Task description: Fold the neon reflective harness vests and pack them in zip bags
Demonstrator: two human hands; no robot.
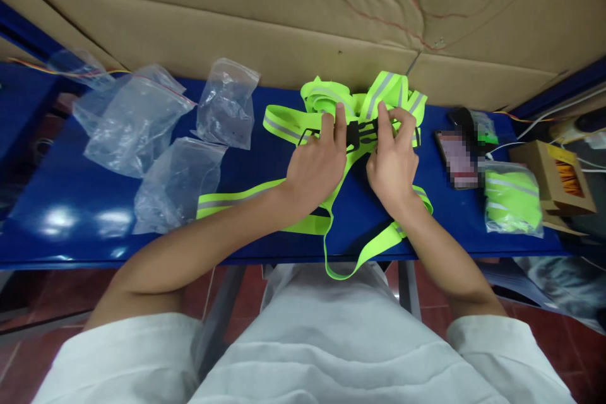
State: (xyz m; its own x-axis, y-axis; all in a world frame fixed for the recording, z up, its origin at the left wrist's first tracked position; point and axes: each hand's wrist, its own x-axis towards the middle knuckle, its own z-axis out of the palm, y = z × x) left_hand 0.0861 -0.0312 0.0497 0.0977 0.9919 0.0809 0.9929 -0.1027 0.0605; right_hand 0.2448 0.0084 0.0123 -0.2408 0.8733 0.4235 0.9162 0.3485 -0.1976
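Note:
A neon-yellow reflective strap harness (288,121) with grey stripes lies spread on the blue table in front of me. Its black side-release buckle (353,135) is in two parts, with the pronged half (368,131) just right of the socket half and a small gap between them. My left hand (317,167) is closed on the socket half, its fingers over the strap end. My right hand (392,161) pinches the pronged half. One loose strap (348,274) droops over the table's front edge. Behind my hands, more of the harness is rolled and folded.
Several clear plastic bags (142,120) lie on the left of the blue table (265,177). At right are a phone (457,158), a bagged neon-yellow harness (512,199), a small cardboard box (552,177) and white cables. Brown cardboard (213,19) lines the back.

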